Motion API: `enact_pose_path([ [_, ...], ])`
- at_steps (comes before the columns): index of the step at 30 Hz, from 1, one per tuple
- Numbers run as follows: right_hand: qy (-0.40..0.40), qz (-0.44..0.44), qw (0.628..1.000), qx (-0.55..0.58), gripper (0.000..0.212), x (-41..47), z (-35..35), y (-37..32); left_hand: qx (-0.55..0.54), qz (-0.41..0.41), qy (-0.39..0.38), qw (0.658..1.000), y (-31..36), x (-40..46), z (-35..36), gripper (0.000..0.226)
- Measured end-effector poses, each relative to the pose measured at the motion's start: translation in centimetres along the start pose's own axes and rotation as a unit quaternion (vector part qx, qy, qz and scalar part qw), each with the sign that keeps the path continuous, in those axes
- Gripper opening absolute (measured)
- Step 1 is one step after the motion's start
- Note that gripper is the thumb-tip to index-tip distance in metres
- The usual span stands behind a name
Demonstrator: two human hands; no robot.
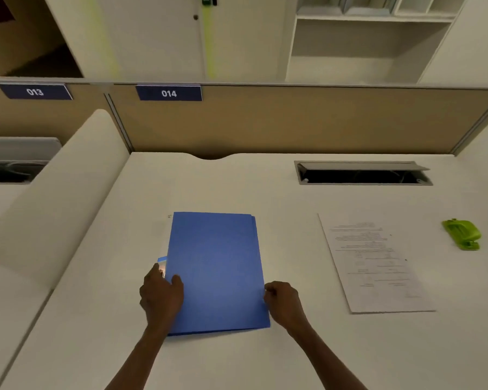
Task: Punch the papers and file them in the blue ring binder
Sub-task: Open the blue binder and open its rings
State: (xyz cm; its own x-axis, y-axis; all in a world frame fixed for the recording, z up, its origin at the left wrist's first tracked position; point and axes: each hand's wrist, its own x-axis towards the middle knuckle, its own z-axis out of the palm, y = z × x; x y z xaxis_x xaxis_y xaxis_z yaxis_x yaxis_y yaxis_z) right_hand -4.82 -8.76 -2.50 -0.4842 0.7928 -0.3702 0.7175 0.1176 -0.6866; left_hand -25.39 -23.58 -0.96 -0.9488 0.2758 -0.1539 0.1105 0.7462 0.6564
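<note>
The blue ring binder (216, 268) lies closed and flat on the white desk, straight in front of me. My left hand (161, 295) grips its left edge, thumb on the cover and fingers at the spine. My right hand (282, 301) sits curled at the binder's right edge, fingertips touching the cover's rim. A printed sheet of paper (373, 263) lies flat to the right of the binder, apart from it. Farther right rests a green hole punch (462, 234).
A cable hatch (362, 173) stands open at the back right of the desk (237, 192). A tan partition (293, 125) with a "014" label (169, 93) closes the back. A rounded white divider (54, 198) rises on the left.
</note>
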Motion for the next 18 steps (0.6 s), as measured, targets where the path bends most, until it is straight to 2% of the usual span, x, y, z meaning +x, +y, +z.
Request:
enact_pose_path([
  [8, 0.021, 0.082, 0.996, -0.029, 0.017, 1.0, 1.0, -1.0, -0.018, 0.031, -0.055, 0.998, 0.3, 0.2, 0.7, 0.064],
  [12, 0.025, 0.127, 0.99, -0.055, 0.032, 0.7, 0.7, -2.8, -0.007, 0.056, -0.09, 0.994, -0.1, 0.3, 1.0, 0.061],
  [14, 0.025, 0.165, 0.985, -0.034, 0.026, 0.5, 0.6, -3.9, 0.019, 0.067, -0.099, 0.993, -0.2, 0.2, 0.9, 0.064],
  [15, 0.026, 0.183, 0.983, -0.007, 0.015, 0.4, 0.4, -4.3, 0.031, 0.075, -0.104, 0.991, -0.2, 0.1, 0.8, 0.067],
  [16, 0.028, 0.208, 0.978, 0.021, 0.017, 0.6, 0.4, -4.5, 0.04, 0.084, -0.109, 0.99, -0.2, 0.0, 0.6, 0.068],
  [18, 0.025, 0.237, 0.97, 0.035, 0.035, 0.9, 0.2, -5.2, 0.048, 0.095, -0.118, 0.987, -0.5, -0.1, 0.3, 0.07],
])
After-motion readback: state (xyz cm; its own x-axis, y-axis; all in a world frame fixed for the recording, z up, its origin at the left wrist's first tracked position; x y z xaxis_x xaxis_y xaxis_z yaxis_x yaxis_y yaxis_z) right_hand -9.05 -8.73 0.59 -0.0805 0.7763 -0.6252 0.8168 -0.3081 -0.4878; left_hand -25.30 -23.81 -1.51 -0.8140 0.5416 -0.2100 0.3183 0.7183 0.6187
